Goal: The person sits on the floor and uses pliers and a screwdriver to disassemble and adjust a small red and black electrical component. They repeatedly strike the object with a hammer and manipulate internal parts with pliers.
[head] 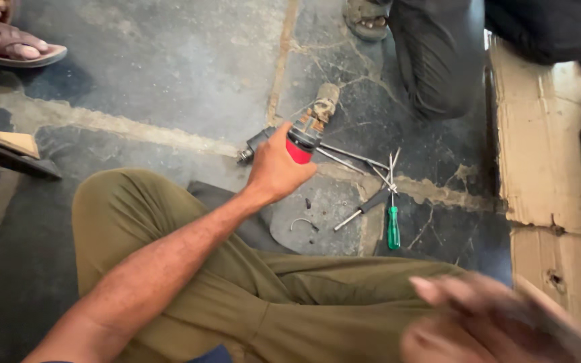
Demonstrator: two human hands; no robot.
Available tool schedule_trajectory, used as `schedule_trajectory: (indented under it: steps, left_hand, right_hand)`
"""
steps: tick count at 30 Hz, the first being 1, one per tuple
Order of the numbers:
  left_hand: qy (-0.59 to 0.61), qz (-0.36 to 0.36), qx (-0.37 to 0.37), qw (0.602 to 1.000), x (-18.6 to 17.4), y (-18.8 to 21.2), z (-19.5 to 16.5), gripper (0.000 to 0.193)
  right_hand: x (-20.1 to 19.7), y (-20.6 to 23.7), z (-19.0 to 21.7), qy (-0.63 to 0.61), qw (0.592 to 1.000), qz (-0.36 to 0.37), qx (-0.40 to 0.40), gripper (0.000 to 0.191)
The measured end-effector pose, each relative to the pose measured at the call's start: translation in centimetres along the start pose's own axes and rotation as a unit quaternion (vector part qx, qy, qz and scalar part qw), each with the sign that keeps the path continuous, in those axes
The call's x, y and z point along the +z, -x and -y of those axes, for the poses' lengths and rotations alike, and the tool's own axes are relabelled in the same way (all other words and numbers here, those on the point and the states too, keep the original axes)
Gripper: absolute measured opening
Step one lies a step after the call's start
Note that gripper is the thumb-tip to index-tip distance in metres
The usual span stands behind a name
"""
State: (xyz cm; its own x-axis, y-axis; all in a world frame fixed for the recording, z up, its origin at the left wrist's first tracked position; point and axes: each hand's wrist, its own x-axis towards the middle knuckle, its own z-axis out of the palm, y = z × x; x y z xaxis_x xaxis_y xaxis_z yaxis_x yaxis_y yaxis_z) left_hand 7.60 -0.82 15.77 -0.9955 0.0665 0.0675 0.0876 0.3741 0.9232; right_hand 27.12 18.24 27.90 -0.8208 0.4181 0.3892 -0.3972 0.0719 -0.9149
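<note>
We sit cross-legged on the cracked stone floor (169, 74). Beyond our fingers lies flattened cardboard (539, 148). Our left hand (276, 168) wraps closed around a power tool (304, 131), its red collar under the fingertips, its worn metal head jutting past them. Our right hand (485, 323) is blurred; we cannot tell its grip. Right of the left fingers lies a green-handled screwdriver (393, 225).

Left arm reaches forward across the bent knee, forearm bare, wrist straight, and the left hand (276, 168) is wrapped closed, back of the hand to the camera, thumb pointing up along the top. Down at the lower right edge the right hand (485, 323) is a motion-blurred smear, fingers (438, 289) pointing left, its grip unreadable.
</note>
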Motion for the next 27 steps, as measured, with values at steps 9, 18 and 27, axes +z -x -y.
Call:
schedule_trajectory:
  steps: [9,18,27]
  left_hand:
    - [-0.059,-0.033,0.055,0.996,-0.6,-0.6,0.5,0.060]
    - [0.282,0.072,-0.159,0.943,0.1,-1.6,2.9,0.033]
    - [0.416,0.170,-0.449,0.772,2.4,-0.8,5.6,0.027]
  right_hand:
    - [5.0,2.9,-17.2,0.047,0.838,-0.019,0.543,0.047]
    - [-0.7,4.4,-22.5,-0.115,0.877,-0.110,0.453,0.045]
    - [-1.4,6.0,-26.3,-0.192,0.820,-0.130,0.523,0.034]
